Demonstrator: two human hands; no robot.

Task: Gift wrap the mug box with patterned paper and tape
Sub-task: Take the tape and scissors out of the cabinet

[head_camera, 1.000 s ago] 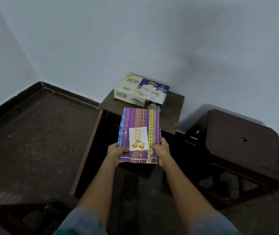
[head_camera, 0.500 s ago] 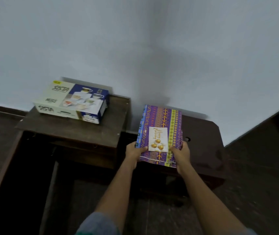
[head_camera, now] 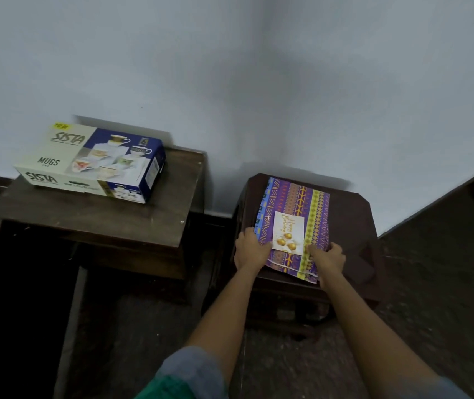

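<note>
While the mug box (head_camera: 91,162) lies on the left table (head_camera: 109,223) against the wall, the folded patterned paper (head_camera: 296,223) lies flat on the dark stool (head_camera: 351,214), with bare wood along its right edge. The left hand (head_camera: 251,250) and right hand (head_camera: 328,259) pinch its near corners.

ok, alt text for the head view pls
Two hands, left hand and right hand, hold folded patterned paper flat on a dark stool. A mug box sits unwrapped on a low wooden table to the left, against a pale wall.
</note>
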